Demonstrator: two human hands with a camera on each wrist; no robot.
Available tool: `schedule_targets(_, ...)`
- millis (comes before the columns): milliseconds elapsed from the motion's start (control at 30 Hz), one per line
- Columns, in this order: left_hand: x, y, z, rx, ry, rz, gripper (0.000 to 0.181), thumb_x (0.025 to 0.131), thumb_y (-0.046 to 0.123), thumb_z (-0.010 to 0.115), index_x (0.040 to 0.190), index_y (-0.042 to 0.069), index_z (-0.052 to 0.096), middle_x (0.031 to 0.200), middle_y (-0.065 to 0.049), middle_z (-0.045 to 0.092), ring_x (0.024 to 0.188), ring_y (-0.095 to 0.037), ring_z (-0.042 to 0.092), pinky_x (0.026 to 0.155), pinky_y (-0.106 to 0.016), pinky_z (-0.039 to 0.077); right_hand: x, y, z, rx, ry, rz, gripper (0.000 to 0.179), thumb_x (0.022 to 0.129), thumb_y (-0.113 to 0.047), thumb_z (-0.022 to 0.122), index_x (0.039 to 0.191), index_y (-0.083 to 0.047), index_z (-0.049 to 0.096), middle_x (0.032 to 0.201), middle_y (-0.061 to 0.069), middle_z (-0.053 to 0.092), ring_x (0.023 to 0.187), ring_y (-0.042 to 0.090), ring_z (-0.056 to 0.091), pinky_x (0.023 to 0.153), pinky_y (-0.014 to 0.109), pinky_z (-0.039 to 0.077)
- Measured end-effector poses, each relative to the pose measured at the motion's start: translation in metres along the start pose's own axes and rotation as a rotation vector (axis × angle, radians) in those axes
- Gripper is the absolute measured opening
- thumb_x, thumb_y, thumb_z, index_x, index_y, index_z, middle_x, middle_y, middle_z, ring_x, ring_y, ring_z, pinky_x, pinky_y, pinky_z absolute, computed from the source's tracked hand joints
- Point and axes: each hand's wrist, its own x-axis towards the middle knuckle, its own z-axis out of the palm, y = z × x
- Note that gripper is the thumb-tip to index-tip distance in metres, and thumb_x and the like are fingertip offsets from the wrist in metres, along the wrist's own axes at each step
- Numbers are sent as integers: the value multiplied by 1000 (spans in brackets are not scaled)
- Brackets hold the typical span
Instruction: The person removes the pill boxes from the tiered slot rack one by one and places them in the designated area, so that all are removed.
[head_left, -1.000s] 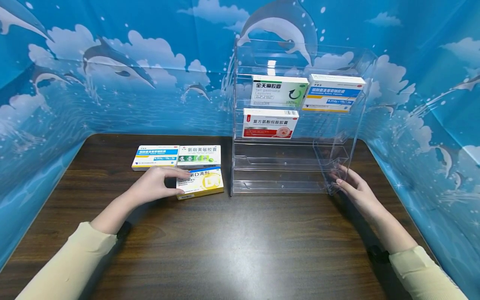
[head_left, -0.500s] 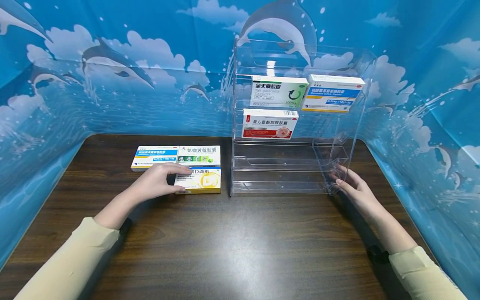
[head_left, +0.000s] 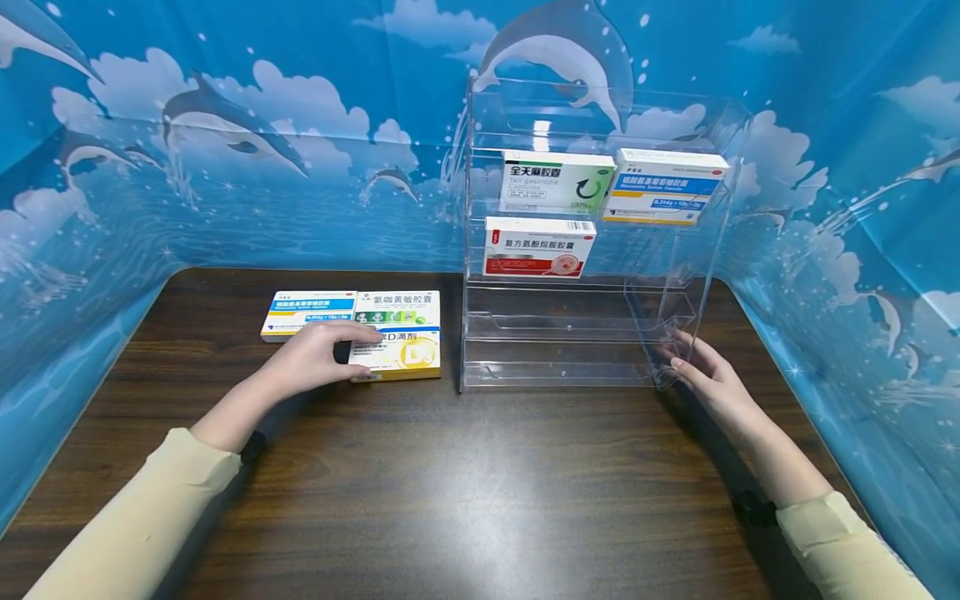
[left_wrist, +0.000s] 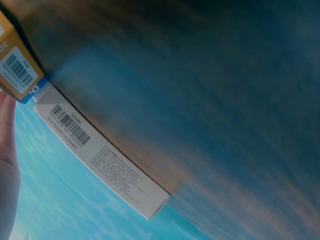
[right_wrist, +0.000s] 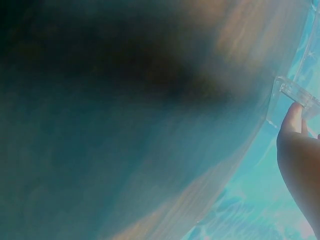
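My left hand (head_left: 318,357) pinches the left end of a yellow and white medicine box (head_left: 397,353) printed with "D", thumb at its front and fingers on top. This box lies flat against the front of a white and green medicine box (head_left: 399,308). In the left wrist view, the yellow box's barcoded end (left_wrist: 17,67) shows beside a white carton side (left_wrist: 95,150). At the lower right corner of a clear acrylic display rack (head_left: 555,372), my right hand (head_left: 712,379) grips the side edge between thumb and fingers.
A blue and white medicine box (head_left: 309,313) lies left of the white and green one. Up on the rack stand a green and white box (head_left: 557,183), another blue and white box (head_left: 665,187) and a red and white box (head_left: 538,248). A blue dolphin-print curtain (head_left: 300,200) surrounds the table (head_left: 465,492).
The yellow and white box, first tilted, has been straightened and pushed back against the white and green box by my left hand. My right hand has stayed on the rack.
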Motion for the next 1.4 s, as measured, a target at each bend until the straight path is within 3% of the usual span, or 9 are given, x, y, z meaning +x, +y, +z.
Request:
schedule_targets(400,0,-1,0,3,21,21,51,81,14,94,129,8,77,135,-17,74,129,-39,67,107,-59,55,0,-1,0,1,-6,2,61,114,-8,46,166,8,17,143,-18,55,131,-12,58,105,6,48)
schedule_targets(633,6,8,-11,-17,129,90,49,81,9,93,127,4,77,131,-17,76,126,-40,69,105,-59,56,0,0,0,5,-7,9,62,114,-8,46,166,7,17,143,-17,55,131,-12,58,106,7,48)
schedule_targets(833,22,32,-30,-48,273,207,49,77,1,94,124,1,77,125,-17,78,121,-38,71,101,-55,58,-1,-2,0,-28,4,41,64,114,-11,48,167,7,15,143,-15,53,130,-14,57,104,4,47)
schedule_targets(1000,36,61,-50,-64,361,283,47,78,-2,92,123,2,78,122,-15,79,120,-34,72,103,-51,57,-1,-2,0,-34,3,40,64,114,-12,49,167,5,16,144,-14,52,130,-15,57,104,4,46)
schedule_targets(1200,54,93,-67,-95,402,352,41,82,0,90,121,2,80,120,-16,80,119,-34,73,104,-53,58,-1,-1,0,-22,7,30,64,114,-11,49,167,5,17,140,-18,54,129,-14,58,104,4,47)
schedule_targets(1400,75,120,-75,-126,403,403,38,84,2,89,121,2,80,120,-17,79,119,-34,73,107,-52,57,-1,-1,1,-20,16,25,64,114,-10,49,166,8,17,139,-19,56,128,-14,59,104,5,48)
